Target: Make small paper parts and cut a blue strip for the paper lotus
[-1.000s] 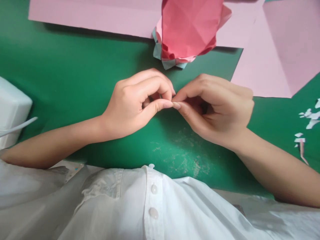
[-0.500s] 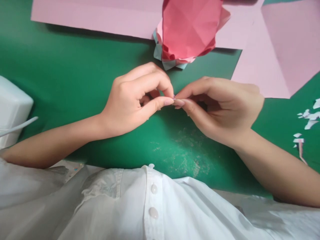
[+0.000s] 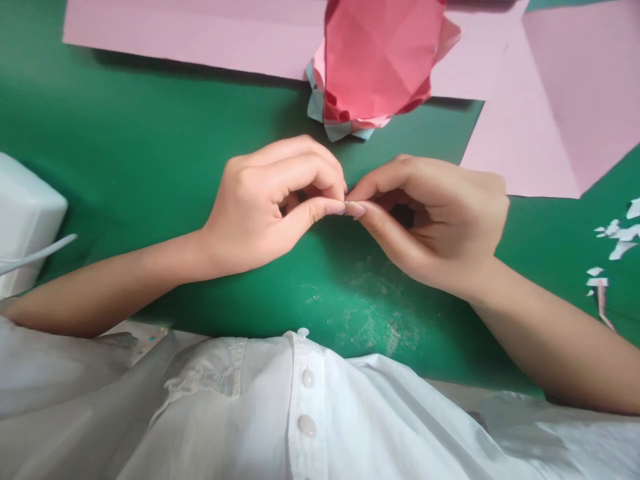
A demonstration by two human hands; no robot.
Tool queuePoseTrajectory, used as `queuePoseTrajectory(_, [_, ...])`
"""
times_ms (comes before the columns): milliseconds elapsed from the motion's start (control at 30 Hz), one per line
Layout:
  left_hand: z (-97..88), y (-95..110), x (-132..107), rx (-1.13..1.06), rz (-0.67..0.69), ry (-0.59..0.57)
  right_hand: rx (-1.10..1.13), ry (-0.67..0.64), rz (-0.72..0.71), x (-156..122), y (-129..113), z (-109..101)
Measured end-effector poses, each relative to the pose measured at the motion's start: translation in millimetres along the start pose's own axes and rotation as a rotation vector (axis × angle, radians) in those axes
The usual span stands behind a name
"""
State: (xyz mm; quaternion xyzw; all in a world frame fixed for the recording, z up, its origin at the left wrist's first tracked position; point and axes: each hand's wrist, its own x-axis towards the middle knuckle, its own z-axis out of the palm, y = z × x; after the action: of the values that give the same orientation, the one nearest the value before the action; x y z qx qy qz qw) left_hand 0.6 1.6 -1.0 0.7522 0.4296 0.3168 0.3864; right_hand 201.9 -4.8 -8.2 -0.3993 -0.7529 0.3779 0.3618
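Both my hands meet over the middle of the green tabletop [image 3: 150,153], thumb and forefinger pinched on each side. My left hand [image 3: 277,200] comes in from the left, its fingers curled and their tips pressed together. Tip to tip against it, my right hand [image 3: 435,220] pinches in the same way. Whatever lies between the fingertips is tiny and almost wholly covered, so I cannot make out its kind. Just beyond the hands stands a folded paper flower [image 3: 380,60], red-pink on top with pale blue points underneath; neither hand touches it.
Pink paper sheets [image 3: 200,33] lie along the far side, and a creased pink sheet [image 3: 560,113] is at the right. Small white paper scraps [image 3: 620,233] are scattered at the right edge. A white box-like object [image 3: 25,213] with a pale cord sits at the left.
My right hand has shifted slightly left and its fingers have drawn in closer against the left fingertips. My left fingers have lowered a little. The paper flower and sheets stay in place.
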Motion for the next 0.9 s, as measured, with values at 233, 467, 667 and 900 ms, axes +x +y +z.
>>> queuePoseTrajectory(233, [-1.5,-0.7,1.4,-0.156,-0.088,-0.024,0.077,0.039,0.098,-2.2,-1.3,1.0])
queuePoseTrajectory(467, [-2.5,4.2,0.7,-0.089,-0.102,-0.082,0.125,0.101,0.127,-3.6,1.6,2.8])
queuePoseTrajectory(667, [-2.0,3.1,0.5,-0.075,-0.092,-0.069,0.114,0.092,0.111,-2.2,0.1,2.0])
queuePoseTrajectory(900, [-1.1,3.2,-0.3,-0.048,-0.076,-0.069,0.167,0.117,0.115,-2.7,-0.1,3.9])
